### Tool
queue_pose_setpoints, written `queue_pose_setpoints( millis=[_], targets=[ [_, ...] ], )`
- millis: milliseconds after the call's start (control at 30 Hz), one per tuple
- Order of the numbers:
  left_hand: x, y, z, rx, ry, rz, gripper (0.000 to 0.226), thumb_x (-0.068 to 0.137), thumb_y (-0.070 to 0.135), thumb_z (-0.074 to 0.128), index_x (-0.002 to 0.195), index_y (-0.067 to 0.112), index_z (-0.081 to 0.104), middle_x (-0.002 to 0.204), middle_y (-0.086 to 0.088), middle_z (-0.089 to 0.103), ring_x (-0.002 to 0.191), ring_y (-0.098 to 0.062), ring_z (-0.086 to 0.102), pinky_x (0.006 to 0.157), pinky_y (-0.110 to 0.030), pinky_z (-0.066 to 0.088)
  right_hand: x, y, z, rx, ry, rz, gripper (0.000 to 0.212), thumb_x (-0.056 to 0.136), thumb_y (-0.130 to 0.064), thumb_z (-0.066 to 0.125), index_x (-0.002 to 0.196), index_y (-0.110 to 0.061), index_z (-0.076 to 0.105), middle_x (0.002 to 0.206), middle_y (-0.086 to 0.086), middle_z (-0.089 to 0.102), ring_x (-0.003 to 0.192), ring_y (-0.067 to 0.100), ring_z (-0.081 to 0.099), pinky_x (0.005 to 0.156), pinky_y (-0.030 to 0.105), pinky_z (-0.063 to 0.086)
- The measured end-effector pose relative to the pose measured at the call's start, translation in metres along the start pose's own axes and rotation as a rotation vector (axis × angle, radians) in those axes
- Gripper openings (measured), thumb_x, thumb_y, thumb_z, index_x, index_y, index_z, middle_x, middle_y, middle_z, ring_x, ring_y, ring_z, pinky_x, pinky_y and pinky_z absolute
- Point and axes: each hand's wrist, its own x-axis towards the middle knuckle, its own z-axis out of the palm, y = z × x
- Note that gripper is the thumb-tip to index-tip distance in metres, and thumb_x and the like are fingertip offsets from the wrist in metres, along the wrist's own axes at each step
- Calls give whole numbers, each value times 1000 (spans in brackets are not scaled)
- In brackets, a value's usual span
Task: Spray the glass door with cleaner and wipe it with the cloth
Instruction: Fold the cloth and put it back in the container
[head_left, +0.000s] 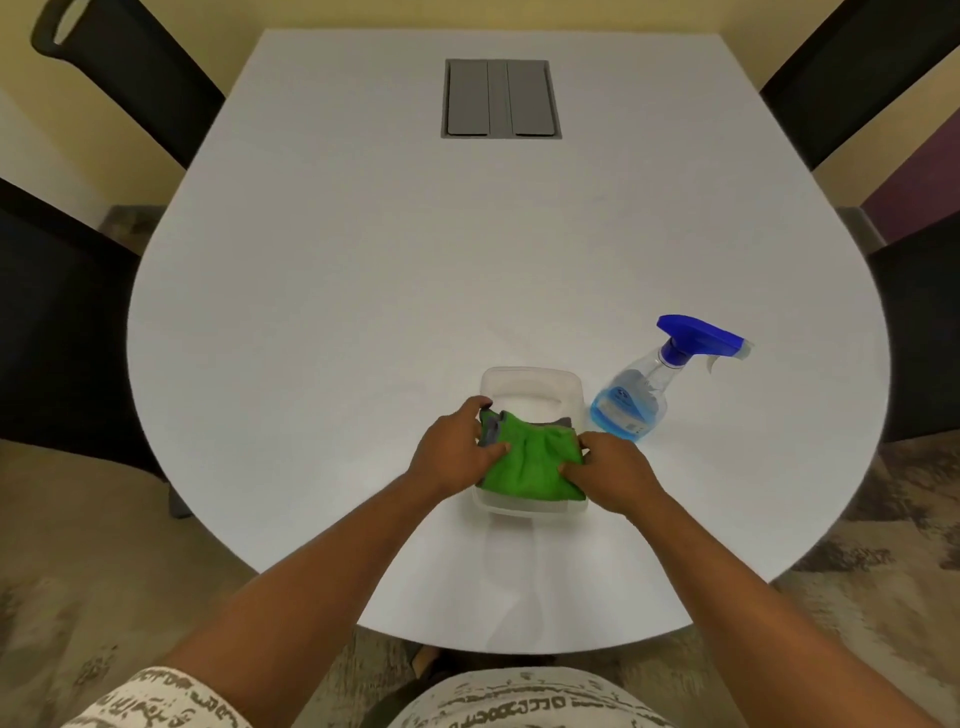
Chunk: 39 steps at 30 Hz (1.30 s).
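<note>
Green microfibre cloth (527, 460) lies folded in a white plastic tub (530, 387) on the bench (363, 291), left hand (454, 452) and right hand (615, 475) each pinching an edge: soft, light, limp, best gathered in a bunched grip.

A rounded white table (363, 286) carries a clear tub (524, 387) near its 6 o'clock edge and a tilted spray bottle (644, 395) just beside the tub at 3 o'clock. A grey hatch (501, 98) sits flush at 12 o'clock.
</note>
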Motion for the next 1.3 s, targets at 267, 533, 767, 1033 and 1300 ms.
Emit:
queue_pose_setpoints(
  millis=[267, 533, 767, 1033, 1300],
  targets=[
    [-1, 12, 13, 535, -36, 50, 65, 93, 37, 64, 146, 12, 37, 118, -12, 66, 104, -32, 66, 76, -38, 51, 2, -21, 3, -304, 12, -13, 26, 98, -33, 50, 114, -15, 62, 105, 6, 67, 99, 24, 65, 74, 31, 48],
    [-1, 28, 33, 772, -154, 279, 32, 96, 16, 59, 128, 10, 58, 124, -11, 58, 116, -29, 57, 85, -40, 51, -2, -27, 16, -529, 93, -136, 36, 94, -36, 61, 126, -19, 61, 125, 7, 57, 112, 25, 56, 94, 33, 48],
    [15, 31, 56, 974, -649, -76, 47, 100, 19, 61, 144, 7, 51, 147, -12, 52, 137, -29, 51, 115, -36, 39, 8, -29, 28, -691, -190, -121, 51, 89, -36, 69, 135, -19, 55, 144, 8, 45, 140, 31, 29, 118, 43, 21],
    [30, 29, 40, 767, -494, 120, 30, 98, 25, 52, 117, 8, 68, 115, -12, 69, 107, -31, 66, 84, -37, 51, 7, -16, 5, -383, 153, -254, 25, 99, -27, 50, 117, -23, 66, 109, 2, 68, 104, 23, 55, 91, 39, 40],
    [28, 41, 29, 858, -684, 167, 77, 68, 79, 70, 119, 22, 66, 115, -1, 68, 106, -23, 64, 79, -32, 47, 0, 51, -17, 119, 401, -76, 16, 98, -23, 54, 96, -14, 67, 88, 2, 70, 77, 18, 64, 68, 24, 50]
  ],
)
